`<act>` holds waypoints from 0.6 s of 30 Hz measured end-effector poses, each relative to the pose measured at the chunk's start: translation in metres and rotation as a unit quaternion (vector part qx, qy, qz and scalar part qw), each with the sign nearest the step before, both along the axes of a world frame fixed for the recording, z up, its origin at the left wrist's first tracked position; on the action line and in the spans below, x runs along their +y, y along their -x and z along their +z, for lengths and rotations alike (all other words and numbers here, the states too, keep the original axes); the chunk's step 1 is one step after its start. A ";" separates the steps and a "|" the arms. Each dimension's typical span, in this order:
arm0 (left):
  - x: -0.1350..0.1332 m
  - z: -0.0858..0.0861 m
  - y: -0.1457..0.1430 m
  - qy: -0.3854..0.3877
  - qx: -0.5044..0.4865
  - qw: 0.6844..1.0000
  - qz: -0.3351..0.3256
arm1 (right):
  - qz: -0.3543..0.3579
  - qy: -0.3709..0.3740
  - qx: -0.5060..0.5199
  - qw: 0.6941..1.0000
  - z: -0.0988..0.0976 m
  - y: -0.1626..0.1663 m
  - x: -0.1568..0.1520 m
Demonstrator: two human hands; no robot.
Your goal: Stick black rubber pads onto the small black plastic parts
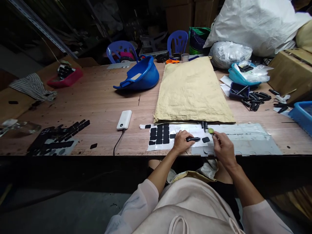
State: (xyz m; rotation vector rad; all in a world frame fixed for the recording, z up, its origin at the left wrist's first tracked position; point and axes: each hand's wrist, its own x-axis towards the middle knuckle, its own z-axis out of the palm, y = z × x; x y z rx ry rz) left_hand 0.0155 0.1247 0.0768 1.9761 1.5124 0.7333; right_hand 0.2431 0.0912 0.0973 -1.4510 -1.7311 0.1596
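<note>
Our left hand [181, 142], grip clamped on the black tube [195, 139]; tube lies crosswise, free end toward our right hand [222, 146], grip pinching a yellow-green disc [211, 130].

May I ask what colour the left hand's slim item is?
The slim item is black, seen in the head view.

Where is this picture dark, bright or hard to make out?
Head view: murky behind the purple chairs, shadowed under the blue basin, bright on the white sack; the black piece in the left hand shows little detail.
</note>
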 end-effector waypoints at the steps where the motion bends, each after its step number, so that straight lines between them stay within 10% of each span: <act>1: 0.000 0.000 0.000 0.001 0.000 1.000 0.000 | 0.029 0.012 0.012 0.999 0.001 0.010 -0.003; 18: 0.001 0.003 -0.006 0.018 0.002 1.000 0.025 | 0.048 0.055 -0.053 0.996 0.002 0.040 -0.014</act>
